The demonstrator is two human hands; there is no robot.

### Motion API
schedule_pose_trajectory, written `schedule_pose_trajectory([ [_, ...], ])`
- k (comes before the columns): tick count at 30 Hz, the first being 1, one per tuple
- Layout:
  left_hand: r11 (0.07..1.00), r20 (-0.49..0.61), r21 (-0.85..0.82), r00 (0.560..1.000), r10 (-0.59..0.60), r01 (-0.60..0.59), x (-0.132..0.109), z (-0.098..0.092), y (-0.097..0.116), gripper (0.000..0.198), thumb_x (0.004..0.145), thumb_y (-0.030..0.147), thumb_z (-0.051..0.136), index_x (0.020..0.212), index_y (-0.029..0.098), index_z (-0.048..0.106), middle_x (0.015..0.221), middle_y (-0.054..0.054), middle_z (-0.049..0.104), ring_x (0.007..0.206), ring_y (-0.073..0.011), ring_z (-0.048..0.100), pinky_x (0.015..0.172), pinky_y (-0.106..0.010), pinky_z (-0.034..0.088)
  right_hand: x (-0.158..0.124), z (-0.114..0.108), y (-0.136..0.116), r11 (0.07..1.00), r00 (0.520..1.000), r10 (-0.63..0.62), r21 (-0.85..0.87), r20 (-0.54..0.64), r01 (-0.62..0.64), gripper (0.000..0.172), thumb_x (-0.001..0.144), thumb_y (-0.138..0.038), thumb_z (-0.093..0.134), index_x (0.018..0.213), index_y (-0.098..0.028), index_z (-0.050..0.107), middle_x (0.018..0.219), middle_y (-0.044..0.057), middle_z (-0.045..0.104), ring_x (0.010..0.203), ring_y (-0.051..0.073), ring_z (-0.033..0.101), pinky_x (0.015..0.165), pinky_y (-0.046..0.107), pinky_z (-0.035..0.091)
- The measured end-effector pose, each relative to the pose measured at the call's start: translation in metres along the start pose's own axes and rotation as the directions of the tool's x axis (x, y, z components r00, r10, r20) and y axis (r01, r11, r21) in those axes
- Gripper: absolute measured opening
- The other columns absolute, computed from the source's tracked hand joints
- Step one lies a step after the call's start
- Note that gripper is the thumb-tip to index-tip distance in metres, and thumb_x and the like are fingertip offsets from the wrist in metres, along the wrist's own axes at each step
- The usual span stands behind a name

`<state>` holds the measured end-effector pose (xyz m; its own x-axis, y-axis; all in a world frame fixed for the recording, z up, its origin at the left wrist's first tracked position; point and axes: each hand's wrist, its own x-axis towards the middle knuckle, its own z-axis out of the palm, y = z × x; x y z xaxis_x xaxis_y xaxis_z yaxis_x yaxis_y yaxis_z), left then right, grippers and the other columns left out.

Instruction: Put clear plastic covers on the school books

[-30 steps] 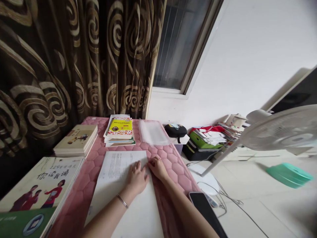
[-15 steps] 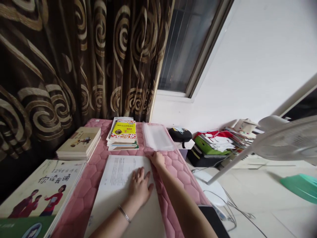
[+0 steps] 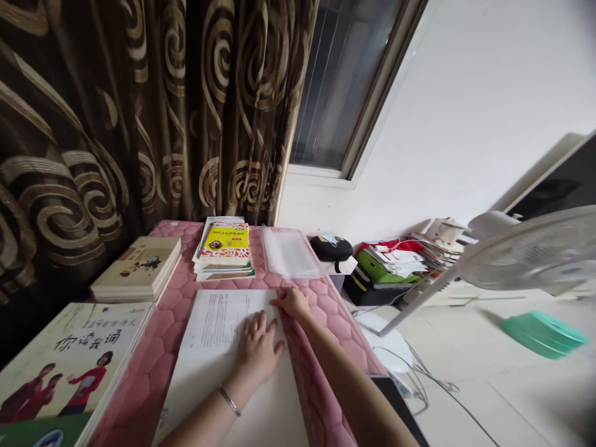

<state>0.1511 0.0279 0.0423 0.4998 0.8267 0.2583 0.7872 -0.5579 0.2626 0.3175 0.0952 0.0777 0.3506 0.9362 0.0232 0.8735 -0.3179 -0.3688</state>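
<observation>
A book with white pages (image 3: 218, 316) lies on the pink quilted surface in front of me, printed text on its far part and a plain pale area nearer. My left hand (image 3: 258, 347), with a silver bangle (image 3: 229, 400) on its wrist, rests flat on it, fingers spread. At the far right corner, my right hand (image 3: 294, 303) has its fingers drawn together on the book's edge; the thumb is partly hidden. Just beyond lies a stack of clear plastic book covers (image 3: 291, 251).
To the left are a large illustrated book (image 3: 69, 366) and a stack of beige books (image 3: 139, 267). Several booklets, a yellow one (image 3: 228, 239) on top, lie at the back. Right of the surface stand a fan (image 3: 526, 248), loose cables (image 3: 433, 379) and a black case (image 3: 331, 248).
My right hand's fingertips have shifted slightly nearer and inward over the book's edge. My left hand stays flat on the page. The whole view has turned a little to the right.
</observation>
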Motion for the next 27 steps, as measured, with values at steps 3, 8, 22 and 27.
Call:
schedule_pose_trajectory([
  [3, 1.000, -0.006, -0.001, 1.000, -0.003, 0.003, 0.000, 0.000, 0.000, 0.050, 0.091, 0.045, 0.051, 0.136, 0.024, 0.056, 0.148, -0.014, 0.048, 0.136, -0.0317, 0.044, 0.113, -0.053, 0.032, 0.019, 0.001, -0.012, 0.998, 0.998, 0.058, -0.001, -0.021, -0.058, 0.034, 0.079, -0.051, 0.071, 0.088, -0.019, 0.072, 0.093, 0.009, 0.073, 0.095, 0.027, 0.066, 0.086, 0.038, 0.040],
  [8, 1.000, -0.013, 0.008, 1.000, 0.000, 0.000, -0.001, 0.004, -0.001, 0.052, 0.091, 0.045, 0.052, 0.136, 0.020, 0.056, 0.150, -0.016, 0.046, 0.138, -0.0321, 0.043, 0.114, -0.053, 0.031, 0.012, 0.005, -0.014, 0.999, 0.996, 0.049, -0.007, -0.068, -0.050, 0.032, 0.086, -0.047, 0.063, 0.095, -0.017, 0.070, 0.109, 0.014, 0.070, 0.109, 0.029, 0.060, 0.089, 0.038, 0.039],
  [22, 1.000, 0.033, 0.006, 0.999, -0.020, 0.020, 0.000, 0.001, 0.000, 0.053, 0.092, 0.043, 0.050, 0.136, 0.013, 0.054, 0.153, -0.019, 0.040, 0.141, -0.0309, 0.039, 0.117, -0.052, 0.029, -0.028, 0.004, 0.003, 1.000, 0.999, 0.012, 0.003, -0.043, -0.012, 0.026, 0.081, -0.045, 0.070, 0.088, -0.020, 0.066, 0.104, 0.007, 0.067, 0.103, 0.025, 0.058, 0.081, 0.034, 0.038],
  [27, 1.000, 0.004, 0.026, 1.000, 0.004, -0.004, -0.001, 0.009, -0.004, 0.051, 0.092, 0.036, 0.049, 0.136, 0.011, 0.054, 0.151, -0.020, 0.044, 0.140, -0.0319, 0.040, 0.115, -0.053, 0.032, -0.023, 0.000, -0.021, 0.999, 0.996, -0.011, -0.043, -0.083, 0.007, 0.026, 0.085, -0.035, 0.067, 0.106, -0.019, 0.066, 0.119, 0.013, 0.063, 0.116, 0.028, 0.055, 0.090, 0.038, 0.040],
])
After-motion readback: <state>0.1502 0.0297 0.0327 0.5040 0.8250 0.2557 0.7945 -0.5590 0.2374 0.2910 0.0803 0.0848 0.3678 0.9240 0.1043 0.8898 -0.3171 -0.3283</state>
